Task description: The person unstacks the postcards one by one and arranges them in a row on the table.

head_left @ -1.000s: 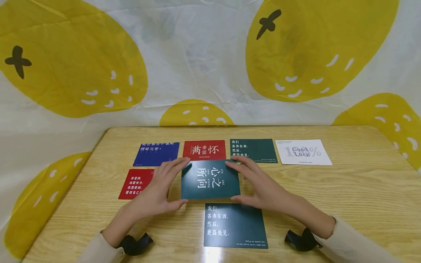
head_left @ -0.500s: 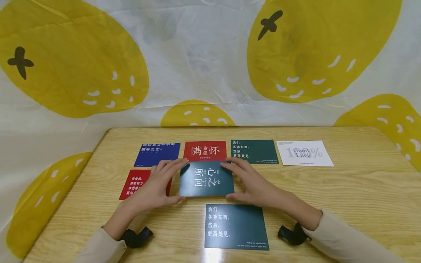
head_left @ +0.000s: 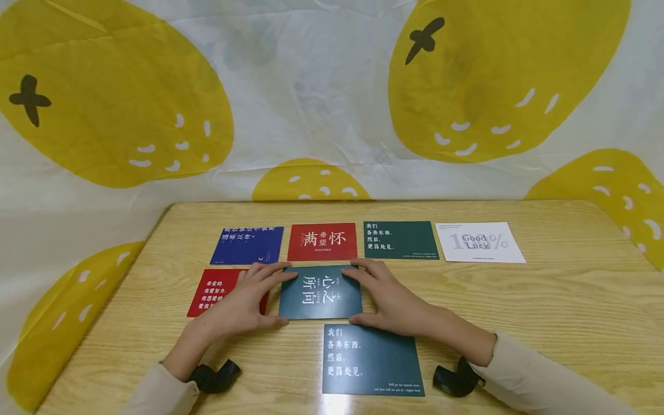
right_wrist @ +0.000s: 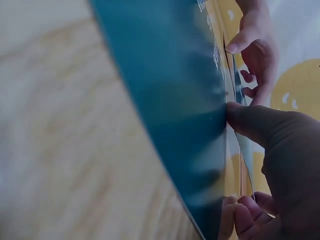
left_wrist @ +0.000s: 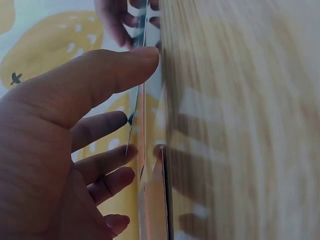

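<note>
A dark green postcard [head_left: 320, 293] with large white characters turned sideways is held low over the wooden table, in the middle of the head view. My left hand [head_left: 236, 302] grips its left side, thumb by the near corner and fingers by the far one. On the opposite side my right hand [head_left: 396, 302] holds it the same way. Both wrist views show the postcard nearly edge-on between thumb and fingers. Just nearer to me lies another green postcard [head_left: 373, 360]. A red postcard [head_left: 210, 294] is partly hidden behind my left hand.
Along the back of the table [head_left: 519, 334] lie a blue postcard [head_left: 246, 248], a red one [head_left: 322, 241], a green one [head_left: 410, 239] and a white "Good Luck" card [head_left: 479, 242] in a row. Behind hangs a cloth [head_left: 321, 86] with yellow fruit shapes.
Both hands have carried the held postcard slightly left, then down and towards me. More of the red postcard behind it now shows. The other cards lie as before.
</note>
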Demonstrator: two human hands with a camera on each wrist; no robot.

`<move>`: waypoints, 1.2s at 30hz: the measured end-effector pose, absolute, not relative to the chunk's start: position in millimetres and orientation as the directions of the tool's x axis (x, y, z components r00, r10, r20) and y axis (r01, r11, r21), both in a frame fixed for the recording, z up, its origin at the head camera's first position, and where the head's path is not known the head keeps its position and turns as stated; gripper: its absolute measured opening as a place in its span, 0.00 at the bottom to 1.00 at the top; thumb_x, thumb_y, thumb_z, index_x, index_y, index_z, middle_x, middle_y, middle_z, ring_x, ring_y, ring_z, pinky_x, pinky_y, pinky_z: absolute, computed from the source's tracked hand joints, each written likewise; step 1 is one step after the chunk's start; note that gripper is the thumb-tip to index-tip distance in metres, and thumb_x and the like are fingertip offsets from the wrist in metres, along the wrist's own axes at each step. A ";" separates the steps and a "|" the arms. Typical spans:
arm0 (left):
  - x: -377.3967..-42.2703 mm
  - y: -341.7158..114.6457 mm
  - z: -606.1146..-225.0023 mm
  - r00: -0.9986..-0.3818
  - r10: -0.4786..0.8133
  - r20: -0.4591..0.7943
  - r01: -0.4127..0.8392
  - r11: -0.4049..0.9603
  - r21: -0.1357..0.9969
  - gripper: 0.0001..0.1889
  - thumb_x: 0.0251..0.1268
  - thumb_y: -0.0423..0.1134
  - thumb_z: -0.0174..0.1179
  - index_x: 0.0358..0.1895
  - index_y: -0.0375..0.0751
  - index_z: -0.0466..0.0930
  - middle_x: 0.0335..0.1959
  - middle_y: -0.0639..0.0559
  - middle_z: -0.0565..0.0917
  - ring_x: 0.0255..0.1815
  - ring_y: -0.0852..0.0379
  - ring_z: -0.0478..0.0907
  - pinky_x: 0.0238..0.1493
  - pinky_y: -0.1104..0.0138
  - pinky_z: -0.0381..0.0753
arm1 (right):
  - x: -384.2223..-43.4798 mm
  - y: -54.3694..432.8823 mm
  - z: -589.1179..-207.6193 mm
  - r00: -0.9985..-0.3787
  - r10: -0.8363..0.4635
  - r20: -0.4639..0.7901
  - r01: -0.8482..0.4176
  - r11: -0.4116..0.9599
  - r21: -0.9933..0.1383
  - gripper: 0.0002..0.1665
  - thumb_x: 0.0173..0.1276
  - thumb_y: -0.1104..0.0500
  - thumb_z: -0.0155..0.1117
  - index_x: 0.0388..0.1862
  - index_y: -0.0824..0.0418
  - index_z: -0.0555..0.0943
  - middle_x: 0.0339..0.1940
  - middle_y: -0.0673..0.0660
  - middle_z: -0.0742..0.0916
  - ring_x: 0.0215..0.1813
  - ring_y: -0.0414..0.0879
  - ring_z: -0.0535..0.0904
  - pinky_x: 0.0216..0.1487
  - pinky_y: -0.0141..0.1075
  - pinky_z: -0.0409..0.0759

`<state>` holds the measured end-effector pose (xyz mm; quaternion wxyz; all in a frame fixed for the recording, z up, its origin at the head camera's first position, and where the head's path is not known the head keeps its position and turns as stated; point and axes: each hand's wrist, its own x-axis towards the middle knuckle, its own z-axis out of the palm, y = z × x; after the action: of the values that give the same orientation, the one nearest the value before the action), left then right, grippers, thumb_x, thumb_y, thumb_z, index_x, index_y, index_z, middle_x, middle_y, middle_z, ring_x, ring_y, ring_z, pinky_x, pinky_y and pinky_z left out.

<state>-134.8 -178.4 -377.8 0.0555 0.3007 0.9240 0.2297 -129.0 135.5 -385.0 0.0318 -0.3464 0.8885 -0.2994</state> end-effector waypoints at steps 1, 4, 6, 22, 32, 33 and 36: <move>-134.3 -178.8 -378.1 -0.816 0.577 0.028 0.523 0.718 0.460 0.44 0.39 0.49 0.76 0.68 0.55 0.69 0.71 0.50 0.63 0.66 0.49 0.57 0.57 0.51 0.62 | -129.1 135.4 -385.6 -0.760 -0.633 0.148 -0.593 0.582 -0.557 0.49 0.55 0.45 0.74 0.72 0.58 0.64 0.71 0.59 0.63 0.70 0.51 0.57 0.63 0.45 0.69; -133.5 -178.3 -378.5 -0.819 0.573 0.014 0.512 0.720 0.469 0.44 0.40 0.48 0.76 0.68 0.56 0.69 0.71 0.50 0.62 0.68 0.49 0.55 0.59 0.50 0.62 | -129.6 136.4 -387.2 -0.765 -0.629 0.136 -0.581 0.584 -0.568 0.48 0.56 0.44 0.73 0.72 0.57 0.65 0.71 0.58 0.63 0.70 0.51 0.56 0.64 0.45 0.68; -133.0 -178.0 -379.2 -0.820 0.573 0.007 0.508 0.722 0.470 0.44 0.40 0.48 0.76 0.68 0.56 0.69 0.71 0.51 0.62 0.69 0.49 0.54 0.60 0.49 0.63 | -129.9 136.8 -388.5 -0.766 -0.629 0.131 -0.576 0.583 -0.573 0.48 0.56 0.44 0.73 0.72 0.57 0.65 0.72 0.58 0.63 0.70 0.51 0.56 0.64 0.46 0.68; -130.0 -180.5 -381.8 -0.836 0.549 0.000 0.483 0.736 0.474 0.41 0.41 0.49 0.75 0.66 0.58 0.71 0.72 0.53 0.60 0.67 0.49 0.54 0.55 0.51 0.63 | -131.7 137.8 -390.9 -0.756 -0.646 0.102 -0.576 0.584 -0.571 0.44 0.57 0.41 0.70 0.70 0.55 0.68 0.72 0.56 0.63 0.71 0.50 0.55 0.64 0.47 0.67; -131.6 -181.5 -382.4 -0.840 0.542 0.017 0.482 0.732 0.482 0.40 0.42 0.50 0.75 0.66 0.57 0.72 0.73 0.54 0.61 0.65 0.51 0.56 0.50 0.55 0.61 | -133.0 138.4 -390.7 -0.752 -0.650 0.107 -0.585 0.583 -0.564 0.43 0.58 0.42 0.70 0.70 0.56 0.68 0.73 0.57 0.63 0.70 0.51 0.55 0.64 0.48 0.68; -131.7 -181.5 -382.4 -0.839 0.543 0.019 0.483 0.730 0.484 0.40 0.43 0.50 0.75 0.66 0.57 0.72 0.73 0.54 0.61 0.65 0.52 0.56 0.50 0.55 0.60 | -133.1 138.5 -391.0 -0.752 -0.650 0.109 -0.585 0.582 -0.564 0.43 0.58 0.41 0.70 0.70 0.56 0.68 0.73 0.57 0.63 0.70 0.51 0.55 0.63 0.48 0.68; -132.4 -181.4 -383.3 -0.837 0.547 0.026 0.489 0.725 0.485 0.39 0.44 0.50 0.74 0.66 0.57 0.72 0.73 0.54 0.61 0.65 0.52 0.56 0.49 0.56 0.60 | -133.3 139.2 -392.2 -0.753 -0.647 0.115 -0.587 0.583 -0.563 0.43 0.59 0.41 0.69 0.70 0.55 0.68 0.73 0.57 0.63 0.70 0.51 0.55 0.63 0.48 0.68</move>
<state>-132.4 -181.4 -383.3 0.0593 0.2793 0.9269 0.2435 -133.3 139.2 -392.2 0.0512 -0.3473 0.8881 -0.2967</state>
